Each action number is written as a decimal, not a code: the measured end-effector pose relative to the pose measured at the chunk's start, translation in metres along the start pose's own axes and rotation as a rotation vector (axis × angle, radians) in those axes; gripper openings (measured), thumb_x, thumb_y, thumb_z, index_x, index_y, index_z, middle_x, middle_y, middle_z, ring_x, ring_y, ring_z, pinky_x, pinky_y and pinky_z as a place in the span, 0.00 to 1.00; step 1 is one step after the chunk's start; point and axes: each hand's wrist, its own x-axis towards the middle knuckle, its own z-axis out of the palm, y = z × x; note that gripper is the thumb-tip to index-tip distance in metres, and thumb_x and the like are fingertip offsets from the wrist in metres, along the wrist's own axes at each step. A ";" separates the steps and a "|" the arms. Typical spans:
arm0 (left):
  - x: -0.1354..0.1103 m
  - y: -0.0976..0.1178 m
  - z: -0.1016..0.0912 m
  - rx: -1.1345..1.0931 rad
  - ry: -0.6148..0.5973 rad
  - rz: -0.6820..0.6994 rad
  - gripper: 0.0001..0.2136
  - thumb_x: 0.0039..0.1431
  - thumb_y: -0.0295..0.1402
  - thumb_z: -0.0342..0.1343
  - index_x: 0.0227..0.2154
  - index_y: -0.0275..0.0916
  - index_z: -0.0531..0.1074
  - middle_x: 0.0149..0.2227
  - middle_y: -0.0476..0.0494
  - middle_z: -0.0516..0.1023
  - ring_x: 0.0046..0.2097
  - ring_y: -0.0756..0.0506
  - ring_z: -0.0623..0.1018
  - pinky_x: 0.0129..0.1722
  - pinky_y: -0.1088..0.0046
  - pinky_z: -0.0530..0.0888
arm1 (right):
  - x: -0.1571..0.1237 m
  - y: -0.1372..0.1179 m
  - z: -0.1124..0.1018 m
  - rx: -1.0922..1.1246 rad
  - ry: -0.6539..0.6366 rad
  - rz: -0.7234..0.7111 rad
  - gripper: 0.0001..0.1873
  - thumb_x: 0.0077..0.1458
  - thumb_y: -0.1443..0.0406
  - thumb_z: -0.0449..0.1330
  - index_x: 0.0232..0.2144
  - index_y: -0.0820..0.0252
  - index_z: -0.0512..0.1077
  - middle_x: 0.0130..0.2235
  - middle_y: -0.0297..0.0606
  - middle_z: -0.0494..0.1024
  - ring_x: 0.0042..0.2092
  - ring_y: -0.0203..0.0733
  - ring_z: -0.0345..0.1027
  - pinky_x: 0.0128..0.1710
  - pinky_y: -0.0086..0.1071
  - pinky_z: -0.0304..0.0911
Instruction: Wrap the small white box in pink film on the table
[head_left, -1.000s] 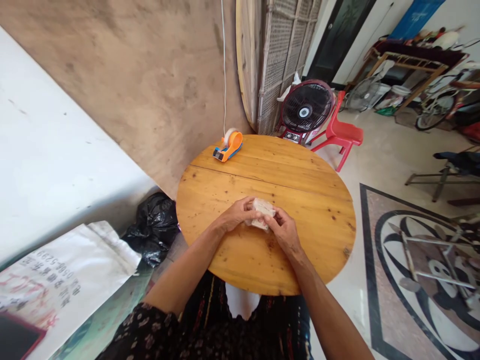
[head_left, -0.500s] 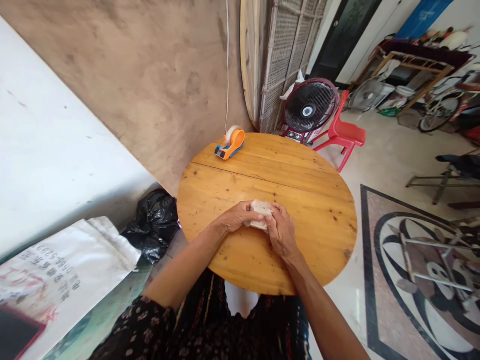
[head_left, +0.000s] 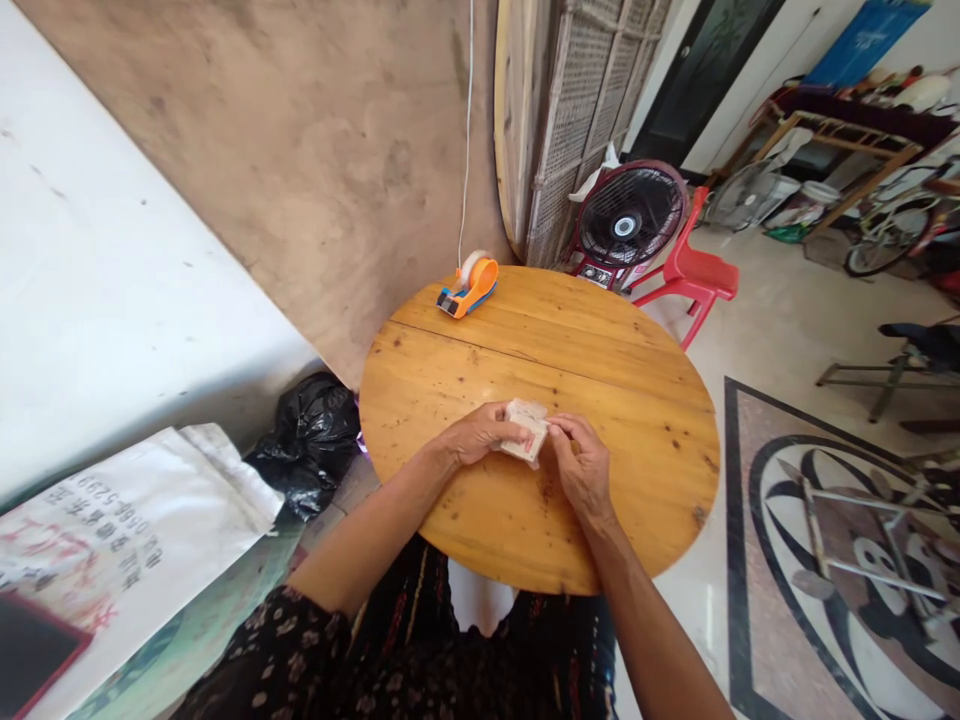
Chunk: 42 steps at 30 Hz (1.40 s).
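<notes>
A small whitish packet (head_left: pixel 525 424) rests just above the round wooden table (head_left: pixel 615 380), held between both hands near the table's middle. My left hand (head_left: pixel 480 435) grips its left side with fingers curled round it. My right hand (head_left: pixel 583 465) pinches its right edge with thumb and fingers pressed together. What the packet is made of is too small to tell. An orange and blue tape dispenser (head_left: pixel 469 287) sits at the table's far left edge, well away from both hands.
A brown wall and a white panel (head_left: pixel 112 300) stand left of the table. A black plastic bag (head_left: pixel 311 440) and a printed white sack (head_left: pixel 112 540) lie on the floor at left. A fan (head_left: pixel 626 222) and red chair (head_left: pixel 697 275) stand beyond the table.
My right hand has slid off the packet's top to its right edge, leaving more of the packet showing. The view has shifted slightly; the left hand keeps its grip.
</notes>
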 end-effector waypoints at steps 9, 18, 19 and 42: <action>-0.002 0.001 0.001 0.116 -0.046 0.013 0.22 0.36 0.33 0.71 0.36 0.31 0.73 0.33 0.44 0.77 0.31 0.50 0.74 0.34 0.75 0.69 | 0.005 0.004 -0.007 0.026 -0.012 0.113 0.18 0.52 0.60 0.61 0.45 0.58 0.71 0.39 0.40 0.75 0.40 0.43 0.69 0.45 0.40 0.63; -0.005 0.001 0.000 0.286 -0.112 0.050 0.19 0.42 0.36 0.67 0.36 0.32 0.73 0.31 0.46 0.75 0.32 0.50 0.72 0.34 0.76 0.66 | 0.017 0.001 -0.004 -0.013 -0.062 0.126 0.17 0.50 0.59 0.62 0.43 0.58 0.71 0.39 0.39 0.77 0.41 0.43 0.70 0.45 0.39 0.62; -0.005 0.002 0.001 0.290 -0.113 0.049 0.19 0.42 0.36 0.67 0.37 0.32 0.73 0.32 0.46 0.75 0.32 0.50 0.72 0.34 0.76 0.66 | 0.017 0.001 -0.004 -0.022 -0.044 0.104 0.15 0.51 0.60 0.61 0.42 0.58 0.72 0.38 0.38 0.77 0.40 0.43 0.70 0.44 0.39 0.63; -0.003 0.002 -0.001 0.244 -0.067 0.118 0.20 0.40 0.36 0.68 0.35 0.32 0.71 0.29 0.47 0.74 0.31 0.51 0.71 0.33 0.76 0.66 | 0.018 -0.040 -0.006 -0.149 -0.126 -0.065 0.08 0.60 0.63 0.55 0.35 0.56 0.75 0.37 0.38 0.80 0.41 0.43 0.74 0.44 0.36 0.66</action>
